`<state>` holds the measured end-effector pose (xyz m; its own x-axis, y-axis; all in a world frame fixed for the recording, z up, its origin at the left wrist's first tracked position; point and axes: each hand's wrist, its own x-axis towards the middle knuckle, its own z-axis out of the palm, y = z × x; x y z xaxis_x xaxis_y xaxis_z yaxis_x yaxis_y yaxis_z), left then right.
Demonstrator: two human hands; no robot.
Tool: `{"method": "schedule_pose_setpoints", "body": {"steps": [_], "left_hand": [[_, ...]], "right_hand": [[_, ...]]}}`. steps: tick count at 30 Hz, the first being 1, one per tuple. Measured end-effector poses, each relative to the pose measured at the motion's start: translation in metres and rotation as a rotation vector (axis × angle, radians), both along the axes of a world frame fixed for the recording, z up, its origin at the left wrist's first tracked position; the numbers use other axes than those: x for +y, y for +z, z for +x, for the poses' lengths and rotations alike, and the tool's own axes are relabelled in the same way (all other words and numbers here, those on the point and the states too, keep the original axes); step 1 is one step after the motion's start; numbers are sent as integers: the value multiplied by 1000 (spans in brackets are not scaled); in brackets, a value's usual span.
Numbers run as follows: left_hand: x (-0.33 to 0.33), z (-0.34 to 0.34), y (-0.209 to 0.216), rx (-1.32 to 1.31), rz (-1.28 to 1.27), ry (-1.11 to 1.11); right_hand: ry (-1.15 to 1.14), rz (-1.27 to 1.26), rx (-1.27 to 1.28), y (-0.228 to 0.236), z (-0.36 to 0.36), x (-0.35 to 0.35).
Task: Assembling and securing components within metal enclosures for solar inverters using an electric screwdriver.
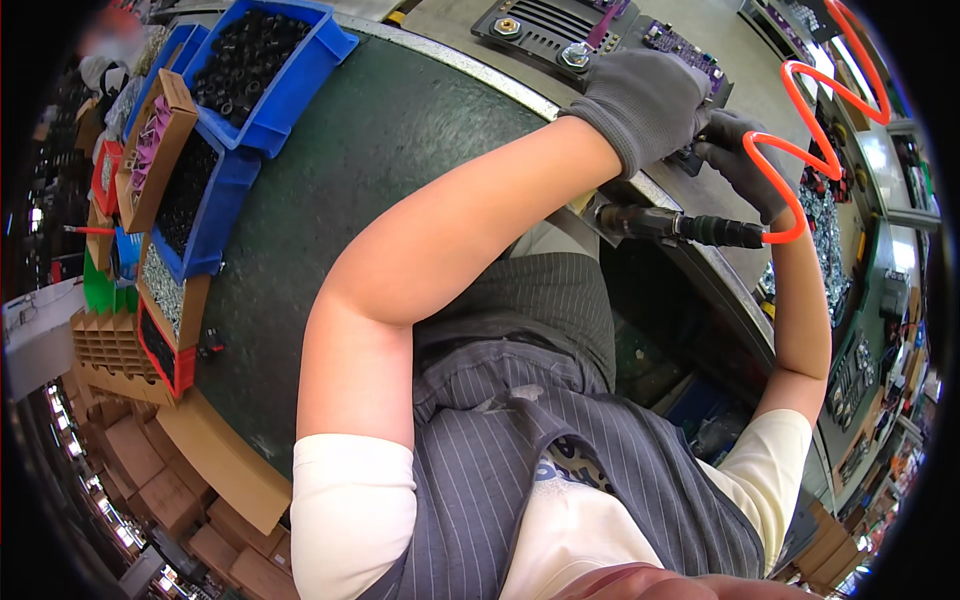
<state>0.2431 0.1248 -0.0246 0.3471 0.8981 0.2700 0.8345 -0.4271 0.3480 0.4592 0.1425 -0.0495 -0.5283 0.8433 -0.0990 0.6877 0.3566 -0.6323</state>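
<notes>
My left hand (pixel 645 105), in a grey knit glove, reaches across to the unit at the top. It is over the near edge of a purple circuit board (pixel 685 52), and its fingers are hidden beneath it. Beside it my right hand (pixel 742 165), gloved too, has its fingers curled in by a small black part (pixel 686 160) at the bench edge. What it grips there is hard to make out. Below both hands an air screwdriver (pixel 685 226) lies level across the bench edge, joined to an orange coiled hose (pixel 790 170). Neither hand is on it.
A black slotted metal plate (pixel 545 28) with large bolts lies at the top. On the left, blue bins (pixel 290 95) hold black parts, beside cardboard boxes (pixel 150 160) of small pieces. Loose metal screws (pixel 828 245) lie at the right. A metal-edged bench runs between.
</notes>
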Motion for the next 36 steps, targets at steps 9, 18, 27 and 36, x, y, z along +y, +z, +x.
{"method": "schedule_pose_setpoints", "body": {"steps": [9,18,27,36], "left_hand": [[7,7,-2,-57,-51,-54],[8,9,-7,-87,-54,-56],[4,10,-6,-115,-7,-51],[-14,-95,-44,-115,86,139]], "right_hand": [[124,278,-193,-3,-6,4],[-33,153,-298,26,-23,2],[-171,239,-574,25,-30,10],[-253,203,-473,21,-38,-6]]}}
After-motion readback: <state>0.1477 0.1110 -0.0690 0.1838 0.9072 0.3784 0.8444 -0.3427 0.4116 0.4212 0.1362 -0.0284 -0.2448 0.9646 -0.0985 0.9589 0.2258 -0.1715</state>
